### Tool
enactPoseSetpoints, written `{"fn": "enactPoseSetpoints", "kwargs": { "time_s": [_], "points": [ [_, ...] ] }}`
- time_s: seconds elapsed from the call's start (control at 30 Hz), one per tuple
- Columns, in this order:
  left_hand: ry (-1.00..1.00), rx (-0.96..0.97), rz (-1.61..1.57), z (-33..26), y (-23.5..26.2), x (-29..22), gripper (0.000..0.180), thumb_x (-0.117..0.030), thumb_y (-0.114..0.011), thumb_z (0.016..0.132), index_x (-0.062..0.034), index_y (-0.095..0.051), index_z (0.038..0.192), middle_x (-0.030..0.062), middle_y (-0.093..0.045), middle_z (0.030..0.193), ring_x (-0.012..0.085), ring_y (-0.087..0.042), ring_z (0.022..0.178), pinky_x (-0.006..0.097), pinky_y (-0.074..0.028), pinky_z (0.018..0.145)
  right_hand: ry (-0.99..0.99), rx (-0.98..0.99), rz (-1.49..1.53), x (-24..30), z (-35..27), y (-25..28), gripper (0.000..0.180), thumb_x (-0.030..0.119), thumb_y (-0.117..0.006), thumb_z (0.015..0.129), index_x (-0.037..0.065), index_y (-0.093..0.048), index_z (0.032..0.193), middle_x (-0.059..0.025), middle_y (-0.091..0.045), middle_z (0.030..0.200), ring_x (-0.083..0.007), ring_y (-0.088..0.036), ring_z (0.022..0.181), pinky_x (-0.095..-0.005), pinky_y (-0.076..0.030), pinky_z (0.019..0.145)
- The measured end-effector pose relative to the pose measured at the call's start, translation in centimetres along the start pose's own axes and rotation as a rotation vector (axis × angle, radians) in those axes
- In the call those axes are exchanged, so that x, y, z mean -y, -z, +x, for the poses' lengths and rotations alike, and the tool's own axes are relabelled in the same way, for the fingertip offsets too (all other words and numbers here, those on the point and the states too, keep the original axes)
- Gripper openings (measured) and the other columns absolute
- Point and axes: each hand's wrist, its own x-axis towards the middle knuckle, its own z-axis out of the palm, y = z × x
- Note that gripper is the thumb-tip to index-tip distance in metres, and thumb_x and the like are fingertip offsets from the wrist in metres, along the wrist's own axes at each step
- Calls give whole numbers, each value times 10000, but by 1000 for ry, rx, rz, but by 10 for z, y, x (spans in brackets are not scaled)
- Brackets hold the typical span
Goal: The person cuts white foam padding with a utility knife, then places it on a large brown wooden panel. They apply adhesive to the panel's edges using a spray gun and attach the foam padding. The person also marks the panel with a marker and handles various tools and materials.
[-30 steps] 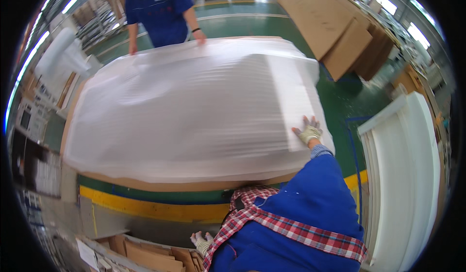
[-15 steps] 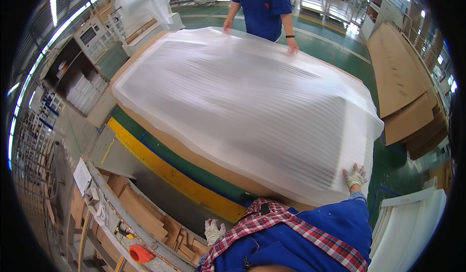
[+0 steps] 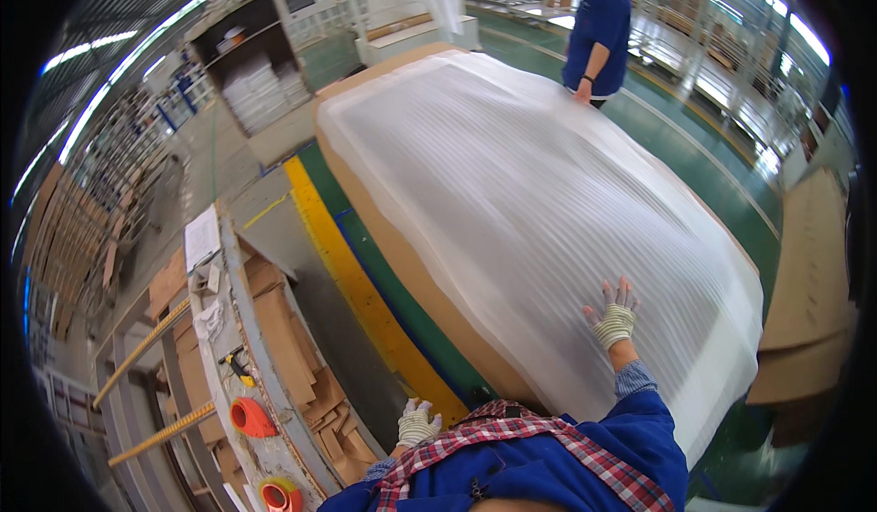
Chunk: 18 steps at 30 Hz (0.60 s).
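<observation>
A large translucent white foam sheet (image 3: 548,211), finely ribbed and wrinkled, lies over a wide flat load with brown cardboard (image 3: 402,229) showing along its near left edge. On the sheet's near right part rests my right hand (image 3: 614,316), in a fingerless striped glove, its fingers spread and holding nothing. My left hand (image 3: 418,423), gloved alike, hangs low beside my waist, off the sheet. Its fingers are loosely apart with nothing visible in them. Across the load, a co-worker in blue (image 3: 598,32) has a hand at the sheet's far edge.
To my left stands a workbench (image 3: 265,366) with cardboard strips, a yellow-black hand tool (image 3: 239,366) and an orange tape roll (image 3: 251,418). A yellow floor strip (image 3: 333,256) runs between bench and load. Cardboard sheets (image 3: 804,265) lean at the right; a cabinet (image 3: 247,64) stands far left.
My view has turned left. My right hand has moved from the sheet's right end farther in along it. The co-worker has turned sideways, one hand still at the edge.
</observation>
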Motion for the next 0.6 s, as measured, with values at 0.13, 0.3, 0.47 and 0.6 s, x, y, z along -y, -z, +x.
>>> {"fn": "enactPoseSetpoints", "kwargs": {
  "time_s": [0.13, 0.3, 0.47, 0.6],
  "points": [
    [152, -29, 0, -1, 19, 17, 487, -373, -632, 747, -94, -589, 1144, 229, -427, 1323, 375, -387, 1253, 475, -349, 1002, 27, 88, 106, 44, 51, -4, 815, 574, -588, 764, 172, -317, 1419, -163, -113, 1521, -357, -96, 1401, -592, -97, 1089],
    [404, -147, 4, -9, 34, 47, 463, -374, -632, 746, -91, -605, 1111, 221, -446, 1296, 371, -427, 1211, 466, -383, 968, 52, 148, -32, 92, 126, -30, 841, 603, -561, 770, 156, -294, 1431, -159, -121, 1523, -343, -76, 1409, -575, -85, 1100],
    [567, -213, -94, 7, 39, 72, 421, -372, -640, 741, -96, -630, 1058, 213, -473, 1233, 360, -486, 1131, 441, -417, 934, 95, 86, -40, 165, 199, -43, 844, 614, -550, 772, 159, -290, 1433, -156, -144, 1519, -337, -101, 1406, -572, -101, 1096],
    [594, -204, -195, 47, 57, 107, 420, -369, -625, 738, -63, -639, 1025, 225, -505, 1174, 373, -530, 1045, 422, -440, 908, 60, 173, -36, 224, 245, -45, 821, 594, -567, 768, 143, -327, 1410, -170, -225, 1490, -353, -195, 1379, -560, -163, 1082]
  ]
}}
